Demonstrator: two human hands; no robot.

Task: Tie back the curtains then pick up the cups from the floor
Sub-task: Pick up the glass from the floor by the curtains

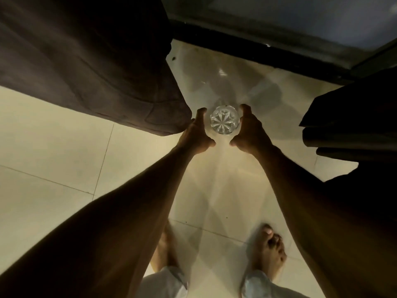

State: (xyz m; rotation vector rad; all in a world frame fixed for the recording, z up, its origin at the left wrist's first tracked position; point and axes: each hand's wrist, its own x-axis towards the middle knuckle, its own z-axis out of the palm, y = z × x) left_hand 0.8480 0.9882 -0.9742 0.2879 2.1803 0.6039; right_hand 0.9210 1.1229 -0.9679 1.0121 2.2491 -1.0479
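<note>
Glass breaks when it falls, and that is the worry now. The clear cup (224, 119) stands upright on the pale tile floor (53, 147), in the gap between a brown curtain (86, 61) and a dark curtain (354, 125). It looks smooth and shiny, so I think it could slip if the hands lift it with a loose hold. It would hit hard tile right in front of the person's bare feet (268, 248), and sharp bits there would be bad. The left hand (197, 134) is right beside the bottom of the brown curtain and looks to be brushing it. If the cloth catches a finger, the cup could get knocked over. The light is dim too, which makes aiming harder.

Both arms reach down and forward as the person bends over the cup. The hands come in from each side like two halves of a bowl. The left hand is curved wide, with its fingers on the far side and its thumb on the near side. There is a thin gap between it and the cup, so it holds nothing. The right hand (249, 130) curves the same way and sits tight against the cup's side. I cannot tell if it grips the cup or is only just beside it. The dark curtain hangs well apart from that hand.
</note>
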